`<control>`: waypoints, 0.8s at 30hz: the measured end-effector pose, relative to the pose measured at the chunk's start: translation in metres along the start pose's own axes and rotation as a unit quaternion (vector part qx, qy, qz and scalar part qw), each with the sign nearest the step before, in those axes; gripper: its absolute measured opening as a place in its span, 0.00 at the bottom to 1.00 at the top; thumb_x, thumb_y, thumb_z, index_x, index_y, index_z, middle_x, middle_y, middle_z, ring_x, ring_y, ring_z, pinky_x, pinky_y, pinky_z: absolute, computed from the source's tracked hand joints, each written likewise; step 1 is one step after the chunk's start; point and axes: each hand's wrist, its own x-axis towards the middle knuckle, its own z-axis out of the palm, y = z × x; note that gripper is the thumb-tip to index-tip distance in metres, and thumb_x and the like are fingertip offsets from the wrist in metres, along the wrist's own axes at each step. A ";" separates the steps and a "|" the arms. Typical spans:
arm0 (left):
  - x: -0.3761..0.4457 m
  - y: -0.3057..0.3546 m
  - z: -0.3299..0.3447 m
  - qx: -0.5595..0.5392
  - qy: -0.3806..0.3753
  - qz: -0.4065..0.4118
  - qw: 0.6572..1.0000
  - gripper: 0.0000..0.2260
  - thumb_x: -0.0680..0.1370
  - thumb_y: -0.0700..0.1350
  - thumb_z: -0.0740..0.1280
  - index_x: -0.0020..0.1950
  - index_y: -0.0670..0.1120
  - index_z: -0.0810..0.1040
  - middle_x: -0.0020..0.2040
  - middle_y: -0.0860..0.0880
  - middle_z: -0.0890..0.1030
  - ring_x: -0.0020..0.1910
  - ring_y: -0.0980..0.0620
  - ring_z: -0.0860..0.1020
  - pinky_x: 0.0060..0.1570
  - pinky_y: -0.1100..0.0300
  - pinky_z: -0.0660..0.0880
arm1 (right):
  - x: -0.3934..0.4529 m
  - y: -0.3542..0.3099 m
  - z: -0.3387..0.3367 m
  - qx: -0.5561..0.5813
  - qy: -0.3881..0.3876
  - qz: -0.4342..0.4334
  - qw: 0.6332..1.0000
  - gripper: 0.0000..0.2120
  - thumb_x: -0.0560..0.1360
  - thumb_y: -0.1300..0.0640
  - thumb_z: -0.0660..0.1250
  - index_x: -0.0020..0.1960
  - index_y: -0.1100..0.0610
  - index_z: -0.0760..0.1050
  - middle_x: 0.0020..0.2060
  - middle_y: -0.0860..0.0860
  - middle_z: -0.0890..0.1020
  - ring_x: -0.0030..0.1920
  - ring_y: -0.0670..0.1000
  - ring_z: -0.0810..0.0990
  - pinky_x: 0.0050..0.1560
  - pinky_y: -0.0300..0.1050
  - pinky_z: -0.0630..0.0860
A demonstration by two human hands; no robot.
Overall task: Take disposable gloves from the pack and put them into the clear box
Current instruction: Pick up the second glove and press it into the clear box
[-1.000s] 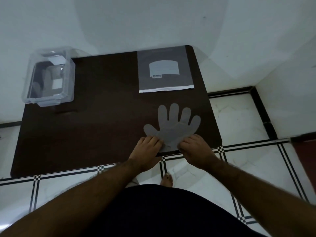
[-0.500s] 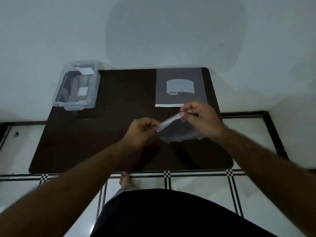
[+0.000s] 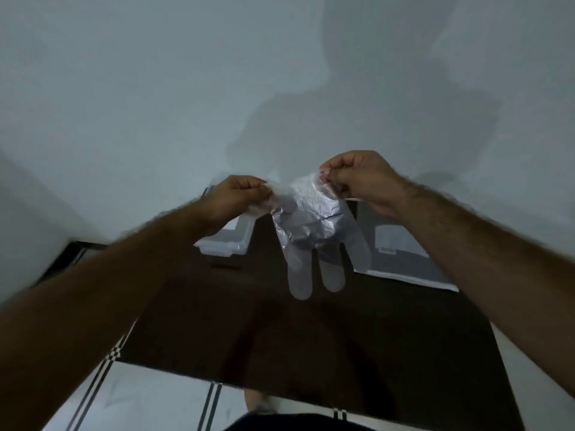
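A thin clear disposable glove (image 3: pixel 314 231) hangs in the air above the dark table (image 3: pixel 280 331), fingers pointing down. My left hand (image 3: pixel 236 197) pinches its cuff on the left and my right hand (image 3: pixel 357 178) pinches the cuff on the right, stretching the opening between them. The clear box (image 3: pixel 228 241) stands at the table's far left, mostly hidden behind my left hand and forearm. The grey glove pack (image 3: pixel 401 253) lies flat at the far right, partly covered by my right forearm.
A pale wall rises right behind the table. White tiled floor with dark stripes (image 3: pixel 105 368) runs along the table's near edge. My foot (image 3: pixel 258 402) shows below the table edge.
Both hands lifted the glove off the table and raised it; it now hangs open with fingers down. The view tilted up toward the wall.
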 end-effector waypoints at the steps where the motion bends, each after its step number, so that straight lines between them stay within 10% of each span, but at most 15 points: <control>1: 0.010 -0.001 -0.016 0.001 0.007 -0.003 1.000 0.11 0.86 0.46 0.67 0.56 0.43 0.88 0.53 0.42 0.89 0.49 0.50 0.86 0.53 0.54 0.81 | 0.018 -0.006 0.012 0.016 -0.005 0.011 1.000 0.04 0.79 0.63 0.75 0.53 0.59 0.85 0.46 0.57 0.90 0.40 0.50 0.84 0.45 0.47 0.82; 7: 0.066 -0.041 -0.108 -0.008 0.013 -0.024 1.000 0.12 0.85 0.50 0.69 0.54 0.45 0.89 0.49 0.45 0.89 0.48 0.48 0.85 0.58 0.46 0.76 | 0.113 -0.009 0.088 0.086 -0.041 0.091 0.991 0.09 0.84 0.64 0.68 0.63 0.64 0.80 0.53 0.57 0.90 0.51 0.55 0.90 0.58 0.52 0.84; 14: 0.128 -0.071 -0.181 0.016 0.070 -0.031 0.997 0.08 0.85 0.44 0.68 0.58 0.44 0.87 0.53 0.46 0.90 0.52 0.51 0.88 0.51 0.54 0.79 | 0.199 -0.012 0.154 0.048 -0.012 0.067 0.997 0.05 0.84 0.64 0.66 0.55 0.57 0.80 0.53 0.56 0.89 0.47 0.52 0.88 0.41 0.42 0.79; 18: 0.158 -0.066 -0.212 0.045 0.113 0.037 0.992 0.08 0.85 0.39 0.68 0.52 0.46 0.87 0.48 0.52 0.88 0.47 0.63 0.86 0.47 0.70 0.79 | 0.232 -0.034 0.168 0.046 0.023 0.001 0.999 0.07 0.81 0.65 0.69 0.52 0.54 0.81 0.53 0.57 0.89 0.48 0.53 0.84 0.48 0.47 0.81; 24: 0.158 -0.051 -0.247 0.133 0.120 0.214 0.960 0.12 0.86 0.48 0.67 0.61 0.44 0.87 0.58 0.48 0.88 0.61 0.55 0.85 0.67 0.59 0.78 | 0.223 -0.069 0.166 0.039 0.034 -0.110 0.993 0.04 0.80 0.61 0.72 0.52 0.53 0.81 0.53 0.57 0.89 0.56 0.52 0.89 0.53 0.46 0.79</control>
